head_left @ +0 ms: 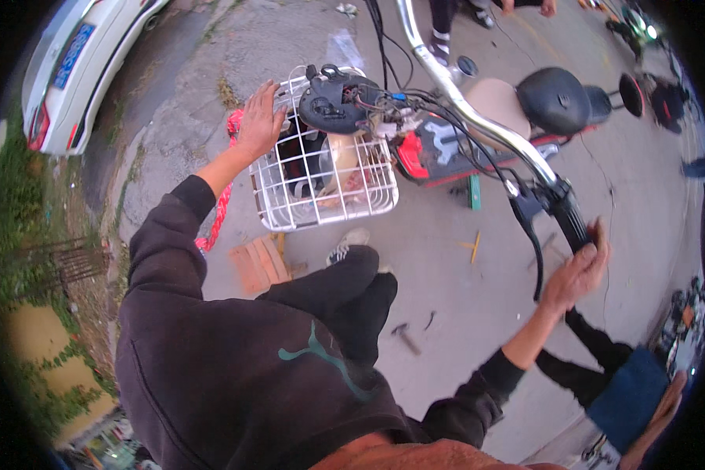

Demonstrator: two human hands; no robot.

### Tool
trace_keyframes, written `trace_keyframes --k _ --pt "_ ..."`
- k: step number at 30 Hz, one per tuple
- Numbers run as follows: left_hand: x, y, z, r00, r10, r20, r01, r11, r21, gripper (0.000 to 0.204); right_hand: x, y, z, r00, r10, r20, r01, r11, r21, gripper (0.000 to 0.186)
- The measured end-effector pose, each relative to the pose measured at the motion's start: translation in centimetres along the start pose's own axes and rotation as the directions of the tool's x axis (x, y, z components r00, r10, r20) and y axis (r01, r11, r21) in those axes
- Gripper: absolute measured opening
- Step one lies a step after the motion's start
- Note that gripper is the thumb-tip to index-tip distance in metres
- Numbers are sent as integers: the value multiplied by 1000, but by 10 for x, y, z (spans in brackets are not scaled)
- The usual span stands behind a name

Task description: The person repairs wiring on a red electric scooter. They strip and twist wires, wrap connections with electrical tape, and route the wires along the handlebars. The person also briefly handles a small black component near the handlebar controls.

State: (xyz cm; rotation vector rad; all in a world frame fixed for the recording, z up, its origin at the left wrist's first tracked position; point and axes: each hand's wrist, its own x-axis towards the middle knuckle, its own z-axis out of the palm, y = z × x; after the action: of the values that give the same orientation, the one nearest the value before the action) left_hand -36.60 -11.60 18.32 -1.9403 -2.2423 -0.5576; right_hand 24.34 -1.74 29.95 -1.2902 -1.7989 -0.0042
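My left hand point(260, 124) lies with its fingers stretched out at the left rim of a white wire basket point(333, 219). Inside the basket are dark and pale items, partly hidden by the wires. A black headlight housing point(333, 102) with loose, exposed wires rests over the basket's far side. My right hand point(578, 274) has thumb and fingers around the end of a black handlebar grip point(569, 223). From that grip the chrome handlebar point(478, 117) runs up and to the left, with a brake lever point(536, 258) beside it.
Beyond the bar stands the red scooter's footboard point(439, 153) and black seat point(556, 100). A hammer point(405, 338) and wooden block point(260, 265) lie on the ground. A red braided rope point(222, 215) hangs left of the basket. Another person point(630, 399) is at lower right; a white car point(86, 70) is far left.
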Motion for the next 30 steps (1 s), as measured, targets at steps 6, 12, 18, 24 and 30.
trace_keyframes --k 6,12,18,24,30 --pt "60 31 -42 999 -41 22 45 955 -294 53 -184 -52 65 145 895 421 -882 -76 465 54" --pt "149 56 -39 626 132 768 112 960 -256 71 -124 -222 158 433 512 742 -900 206 383 80" --pt "121 64 -22 723 226 653 -50 960 -277 56 -75 -275 243 149 435 888 -916 -277 290 79" --pt "28 122 -72 731 -8 682 204 957 -206 38 -104 -264 184 122 505 855 -884 -336 324 102" --pt "-61 224 -43 693 71 718 428 760 -489 55 -119 -173 107 0 620 785 -926 -296 234 64"
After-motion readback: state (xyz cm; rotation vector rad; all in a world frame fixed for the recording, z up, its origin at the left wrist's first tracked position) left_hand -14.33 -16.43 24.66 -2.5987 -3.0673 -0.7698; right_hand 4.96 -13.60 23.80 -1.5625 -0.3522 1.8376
